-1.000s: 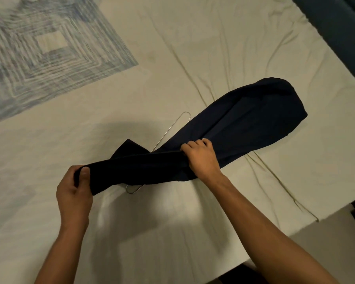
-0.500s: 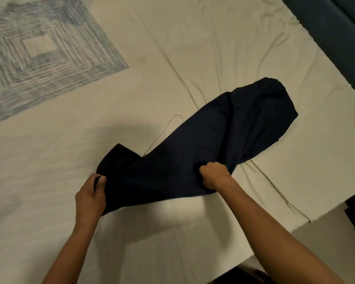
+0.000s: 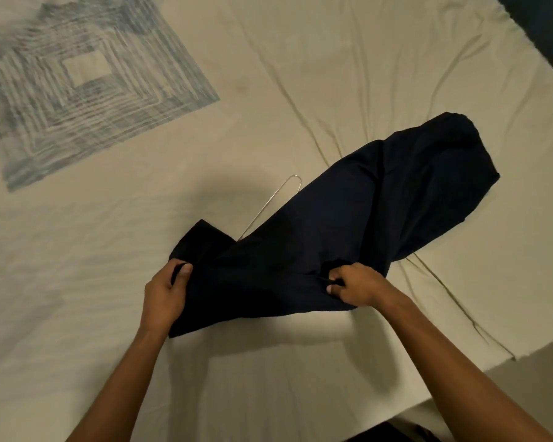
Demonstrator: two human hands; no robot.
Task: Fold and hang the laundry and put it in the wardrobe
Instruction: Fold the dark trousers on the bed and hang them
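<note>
No readable txt anywhere: no labels, brands, nos. or signs. The bed sheet (image 3: 300, 74) carries only a blue-grey nested-squares print (image 3: 87, 81), a pattern w/o letters; the dark garment (image 3: 348, 224) shows no tag or logo.

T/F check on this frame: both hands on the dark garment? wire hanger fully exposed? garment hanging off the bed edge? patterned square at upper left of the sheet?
1. Both the left hand and the right hand grip the dark garment. True.
2. The wire hanger lies fully exposed. False: the garment covers most of it; only one end shows.
3. The garment hangs off the bed edge. False: it lies on the bed sheet.
4. A blue patterned square sits at the sheet's upper left. True.
</note>
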